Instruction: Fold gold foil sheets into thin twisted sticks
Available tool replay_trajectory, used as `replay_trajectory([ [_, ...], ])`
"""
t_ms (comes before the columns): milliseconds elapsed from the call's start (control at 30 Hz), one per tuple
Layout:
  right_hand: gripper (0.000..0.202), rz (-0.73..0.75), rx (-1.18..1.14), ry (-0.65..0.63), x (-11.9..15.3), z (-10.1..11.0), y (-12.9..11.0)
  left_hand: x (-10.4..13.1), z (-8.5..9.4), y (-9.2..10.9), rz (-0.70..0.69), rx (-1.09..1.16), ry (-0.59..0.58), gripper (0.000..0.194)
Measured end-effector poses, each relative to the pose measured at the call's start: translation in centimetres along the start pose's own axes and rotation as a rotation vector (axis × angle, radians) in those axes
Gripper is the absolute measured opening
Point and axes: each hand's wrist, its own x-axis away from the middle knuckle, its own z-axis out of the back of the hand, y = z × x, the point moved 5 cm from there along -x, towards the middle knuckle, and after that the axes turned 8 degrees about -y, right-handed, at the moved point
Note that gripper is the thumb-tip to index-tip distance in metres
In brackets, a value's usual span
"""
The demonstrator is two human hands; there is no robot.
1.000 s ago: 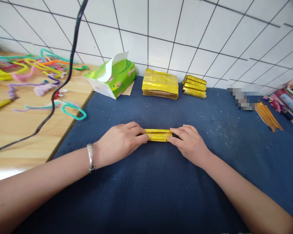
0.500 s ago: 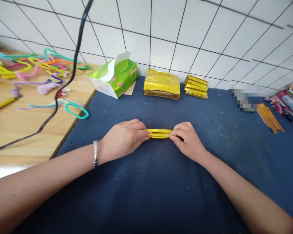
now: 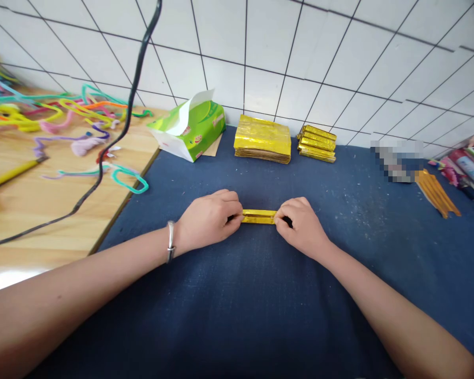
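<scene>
A narrow folded strip of gold foil paper [image 3: 259, 216] lies lengthwise between my hands, just above or on the dark blue cloth [image 3: 237, 305]. My left hand [image 3: 213, 218], with a silver bracelet [image 3: 170, 242] at its wrist, pinches the strip's left end. At the right end, the thumb and fingers of my right hand [image 3: 302, 225] are closed on it. Both ends of the paper are hidden under the fingertips. Beyond my hands stand a stack of flat gold foil paper [image 3: 263, 136] and a smaller pile of folded gold strips [image 3: 318, 143].
Near the tiled wall sits a green tissue pack [image 3: 199, 129]. A black cable [image 3: 132, 95] hangs across the left side, over a wooden tabletop [image 3: 59, 210] with colourful pipe cleaners [image 3: 27, 113]. On the right lie orange-gold strips [image 3: 437, 193] beside a blurred patch and books [image 3: 472, 168].
My left hand has shifted slightly right and its fingers are more curled. The strip looks narrower, with less of it showing between my hands. The view has moved a little.
</scene>
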Motion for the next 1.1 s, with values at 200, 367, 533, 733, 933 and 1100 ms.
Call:
replay_trajectory([
  [200, 0.014, 0.012, 0.059, -0.015, -0.2, 0.0, -0.3, 0.0, 0.0, 0.1, -0.009, -0.006, 0.033, 0.016],
  [367, 0.015, -0.005, 0.096, -0.023, -0.4, 0.0, -0.3, 0.0, -0.2, 0.0, 0.010, -0.021, 0.022, 0.014],
  [533, 0.016, -0.058, 0.139, -0.050, -0.5, -0.2, -0.4, -0.1, -0.2, -0.2, 0.039, -0.001, 0.000, 0.012],
  [733, 0.014, -0.095, 0.137, -0.037, -0.4, -0.3, -0.3, 0.0, -0.2, -0.5, 0.053, 0.010, 0.023, 0.011],
  [933, 0.011, -0.127, 0.066, 0.025, 0.1, -0.4, 0.3, 0.2, -0.5, -0.8, 0.044, -0.002, 0.010, 0.012],
  [1100, 0.008, -0.169, -0.049, 0.062, 0.5, -0.2, 0.8, 0.6, -0.7, 0.1, -0.049, -0.168, -0.026, 0.020],
])
